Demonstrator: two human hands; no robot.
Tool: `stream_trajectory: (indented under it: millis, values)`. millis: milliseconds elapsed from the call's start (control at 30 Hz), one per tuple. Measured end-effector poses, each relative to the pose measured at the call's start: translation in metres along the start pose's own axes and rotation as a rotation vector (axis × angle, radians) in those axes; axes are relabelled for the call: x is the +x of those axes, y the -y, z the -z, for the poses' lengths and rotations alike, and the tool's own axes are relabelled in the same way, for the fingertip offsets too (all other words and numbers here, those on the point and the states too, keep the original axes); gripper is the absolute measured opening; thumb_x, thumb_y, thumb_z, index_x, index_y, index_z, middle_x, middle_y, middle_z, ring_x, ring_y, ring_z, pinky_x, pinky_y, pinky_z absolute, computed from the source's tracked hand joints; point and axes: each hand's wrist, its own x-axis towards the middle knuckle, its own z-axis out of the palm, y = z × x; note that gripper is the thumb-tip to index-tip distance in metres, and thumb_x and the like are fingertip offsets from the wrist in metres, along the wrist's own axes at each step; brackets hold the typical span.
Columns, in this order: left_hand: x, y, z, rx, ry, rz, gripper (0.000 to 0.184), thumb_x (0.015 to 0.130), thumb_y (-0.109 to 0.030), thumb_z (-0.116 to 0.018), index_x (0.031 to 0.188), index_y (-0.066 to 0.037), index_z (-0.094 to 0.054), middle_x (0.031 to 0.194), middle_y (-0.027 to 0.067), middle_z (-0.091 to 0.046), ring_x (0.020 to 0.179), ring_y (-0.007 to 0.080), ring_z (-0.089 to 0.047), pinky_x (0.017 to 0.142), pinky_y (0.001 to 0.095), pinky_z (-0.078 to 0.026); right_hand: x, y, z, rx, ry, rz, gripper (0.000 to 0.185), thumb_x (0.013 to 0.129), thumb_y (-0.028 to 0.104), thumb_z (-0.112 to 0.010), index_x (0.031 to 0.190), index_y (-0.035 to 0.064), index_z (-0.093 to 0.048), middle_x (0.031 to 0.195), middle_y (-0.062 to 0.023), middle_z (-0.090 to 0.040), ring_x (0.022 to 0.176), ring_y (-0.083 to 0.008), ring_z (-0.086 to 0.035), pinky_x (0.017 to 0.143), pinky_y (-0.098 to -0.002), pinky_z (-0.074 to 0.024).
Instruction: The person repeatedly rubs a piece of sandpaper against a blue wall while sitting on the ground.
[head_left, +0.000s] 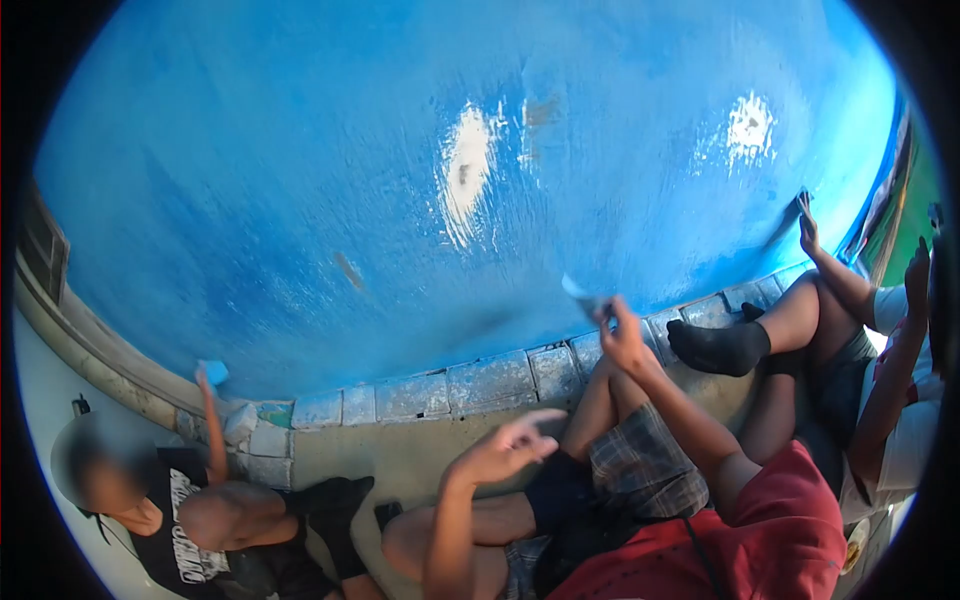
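My right hand (624, 338) is raised before the blue wall (330, 170), its fingers pinching a thin, bent sheet that looks like sandpaper (580, 294). The sheet's pale face is towards the wall; I cannot tell if it touches. Lower and to the left, my left hand (506, 446) is held in the air above my bent leg, fingers apart and nothing in it. Glossy, streaky blue covers the wall, with a bright white patch (466, 170) near the middle and a second one (749, 128) at the right.
Grey paving blocks (492, 380) line the wall's foot. At the left a seated co-worker (185, 510) presses a light blue piece (212, 373) to the wall. Another co-worker's hand (808, 225) holds a dark pad to it at right. A black-socked foot (718, 346) lies close to my right arm.
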Motion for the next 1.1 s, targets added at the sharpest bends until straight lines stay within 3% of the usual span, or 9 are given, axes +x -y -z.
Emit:
stream_trajectory:
  millis: [133,267,400,500,700,867,967,1033,1100]
  values:
    - [0.024,0.156,0.018,0.622,-0.326,0.524,0.067,0.087,-0.041,-0.061,0.14,-0.006,-0.041,0.124,0.021,-0.055,0.116,0.0323,-0.054,0.099,0.0409,-0.042,0.125,0.105,0.05,-0.169,-0.742,0.36,0.006,0.092,0.005,-0.058,0.091,-0.0014,-0.056,0.079,-0.0141,-0.061,0.069,-0.0194,-0.059,0.064,-0.0313,-0.0475]
    - [0.044,0.174,0.007,0.719,0.049,0.887,0.071,0.087,-0.044,-0.059,0.143,-0.006,-0.037,0.142,0.0221,-0.042,0.132,0.0341,-0.041,0.11,0.0414,-0.034,0.241,0.17,0.05,-0.243,-0.949,0.538,0.014,0.094,0.01,-0.055,0.102,-0.001,-0.054,0.1,-0.0229,-0.066,0.083,-0.0349,-0.066,0.071,-0.0365,-0.0511]
    - [0.063,0.24,-0.002,0.573,-0.082,0.571,0.074,0.087,-0.044,-0.059,0.144,-0.004,-0.034,0.145,0.0211,-0.038,0.135,0.0346,-0.037,0.111,0.0421,-0.031,0.249,0.159,-0.035,-0.561,-0.014,1.146,0.025,0.083,0.002,-0.052,0.108,0.0053,-0.057,0.138,-0.0155,-0.049,0.126,-0.0336,-0.046,0.106,-0.0446,-0.0392]
    - [0.069,0.24,0.01,0.566,-0.115,0.566,0.077,0.088,-0.043,-0.06,0.144,0.0,-0.031,0.145,0.0228,-0.037,0.135,0.0367,-0.035,0.112,0.0425,-0.029,0.231,0.121,-0.066,-0.539,0.28,1.34,0.024,0.085,0.006,-0.053,0.109,0.0053,-0.057,0.129,-0.0158,-0.054,0.12,-0.0334,-0.05,0.102,-0.0447,-0.0409]
    - [0.058,0.241,0.015,0.651,-0.116,0.664,0.073,0.089,-0.048,-0.054,0.145,-0.007,-0.032,0.146,0.0177,-0.039,0.133,0.0344,-0.04,0.11,0.0443,-0.033,0.226,0.162,-0.054,-0.686,-0.198,0.659,0.036,0.088,0.009,-0.052,0.124,0.0053,-0.051,0.123,-0.0171,-0.056,0.108,-0.0316,-0.055,0.097,-0.044,-0.0428]
    - [0.058,0.238,0.022,0.687,-0.114,0.641,0.071,0.089,-0.048,-0.054,0.145,-0.01,-0.033,0.146,0.0157,-0.039,0.133,0.0333,-0.041,0.11,0.0435,-0.033,0.229,0.125,-0.04,-0.645,-0.16,1.071,0.041,0.085,0.011,-0.054,0.125,0.0067,-0.051,0.13,-0.0165,-0.053,0.112,-0.0317,-0.054,0.097,-0.0444,-0.0425]
    - [0.073,0.236,0.013,0.625,-0.108,0.571,0.071,0.089,-0.047,-0.054,0.145,-0.01,-0.034,0.146,0.0151,-0.039,0.133,0.033,-0.04,0.11,0.0434,-0.032,0.217,0.137,-0.042,-0.041,-0.591,0.117,0.036,0.087,0.011,-0.05,0.123,0.0059,-0.053,0.127,-0.0123,-0.055,0.117,-0.0304,-0.052,0.098,-0.0418,-0.0429]
    - [0.063,0.237,0.012,0.626,-0.086,0.609,0.071,0.089,-0.046,-0.055,0.145,-0.008,-0.034,0.146,0.0169,-0.039,0.134,0.0334,-0.039,0.111,0.0425,-0.032,0.192,0.085,-0.075,-0.803,0.057,1.066,0.037,0.085,0.006,-0.051,0.122,0.0054,-0.053,0.128,-0.0125,-0.055,0.117,-0.032,-0.054,0.101,-0.0408,-0.0425]
    - [0.056,0.219,0.015,0.649,-0.082,0.679,0.071,0.089,-0.045,-0.056,0.144,-0.005,-0.034,0.146,0.021,-0.038,0.135,0.0345,-0.037,0.111,0.0406,-0.031,0.192,0.078,-0.058,-0.68,-0.125,0.934,0.042,0.084,0.006,-0.052,0.126,0.0062,-0.051,0.132,-0.0148,-0.053,0.121,-0.0346,-0.05,0.102,-0.0413,-0.0416]
